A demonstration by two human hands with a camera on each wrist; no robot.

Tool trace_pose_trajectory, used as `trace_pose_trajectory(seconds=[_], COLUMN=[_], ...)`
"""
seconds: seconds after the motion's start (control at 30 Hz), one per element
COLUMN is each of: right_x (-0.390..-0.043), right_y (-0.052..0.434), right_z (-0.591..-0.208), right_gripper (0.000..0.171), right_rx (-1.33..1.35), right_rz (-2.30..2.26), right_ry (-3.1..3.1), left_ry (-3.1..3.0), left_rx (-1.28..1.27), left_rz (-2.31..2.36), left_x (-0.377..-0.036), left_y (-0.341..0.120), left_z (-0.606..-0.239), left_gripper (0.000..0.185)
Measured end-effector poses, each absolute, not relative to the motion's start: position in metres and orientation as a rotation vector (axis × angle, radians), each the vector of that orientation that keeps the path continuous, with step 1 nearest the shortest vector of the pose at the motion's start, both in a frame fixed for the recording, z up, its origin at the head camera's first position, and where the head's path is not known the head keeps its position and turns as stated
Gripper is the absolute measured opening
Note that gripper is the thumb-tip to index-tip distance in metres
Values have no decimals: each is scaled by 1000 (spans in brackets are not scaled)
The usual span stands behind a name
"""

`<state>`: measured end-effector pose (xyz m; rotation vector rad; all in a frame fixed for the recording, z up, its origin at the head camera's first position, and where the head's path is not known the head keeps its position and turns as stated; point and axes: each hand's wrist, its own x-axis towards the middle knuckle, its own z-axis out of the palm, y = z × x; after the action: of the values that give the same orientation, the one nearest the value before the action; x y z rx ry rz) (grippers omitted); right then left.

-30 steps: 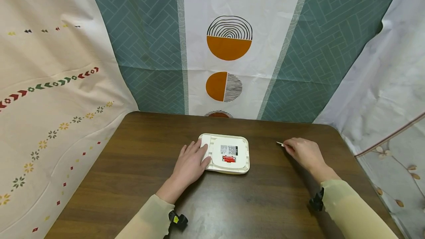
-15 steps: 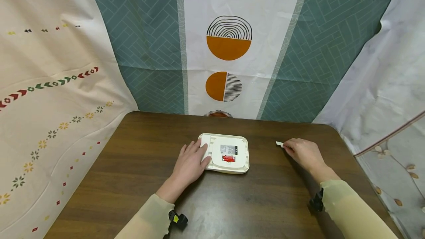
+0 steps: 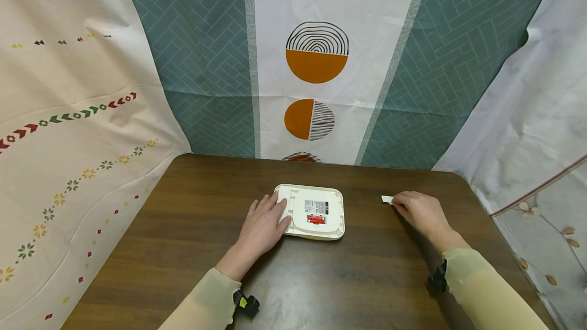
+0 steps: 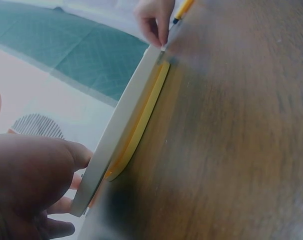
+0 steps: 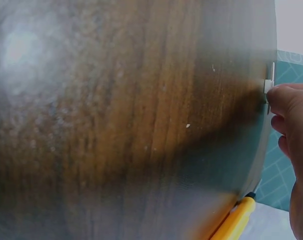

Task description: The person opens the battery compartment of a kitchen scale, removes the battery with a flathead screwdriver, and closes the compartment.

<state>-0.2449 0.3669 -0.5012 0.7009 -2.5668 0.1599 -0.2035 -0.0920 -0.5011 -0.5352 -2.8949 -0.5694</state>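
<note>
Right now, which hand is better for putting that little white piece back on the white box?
Probably the right hand: it already pinches the small white piece. The left hand is busy resting on the white box.

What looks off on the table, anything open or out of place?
The white device lies back up with its battery bay uncovered, red battery exposed. The small white piece under the right hand sits apart from it.

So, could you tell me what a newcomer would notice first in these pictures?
Most likely the white device lying back-up in the middle of the brown table, with a red battery showing in its open bay. The left hand rests on its left edge. To the right, the right hand pinches a small white piece on the table.
</note>
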Motion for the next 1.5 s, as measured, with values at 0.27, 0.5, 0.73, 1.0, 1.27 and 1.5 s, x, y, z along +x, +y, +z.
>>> trace_pose_trajectory(seconds=[0.27,0.5,0.73,1.0,1.27,1.5], right_x=[-245,-241,-230,-216,-205,-197], right_y=[369,370,370,371,380,384], right_z=[-501,-502,-499,-496,-499,-501], right_gripper=[22,24,37,64,80,82], right_rx=[702,665,599,534,486,443], right_rz=[157,178,186,143,80,75], right_ry=[-2556,-2560,-2598,-2713,-2733,-2749], left_ry=[-2890,-2890,-2902,-2907,-2910,-2915], left_rx=[-539,-539,-533,-535,-530,-529], left_rz=[-567,-573,-570,-547,-558,-562], left_x=[-202,-202,-203,-204,-203,-204], left_y=[-91,-91,-90,-91,-92,-92], left_z=[-501,-500,-500,-500,-500,-501], left_gripper=[54,54,55,55,56,56])
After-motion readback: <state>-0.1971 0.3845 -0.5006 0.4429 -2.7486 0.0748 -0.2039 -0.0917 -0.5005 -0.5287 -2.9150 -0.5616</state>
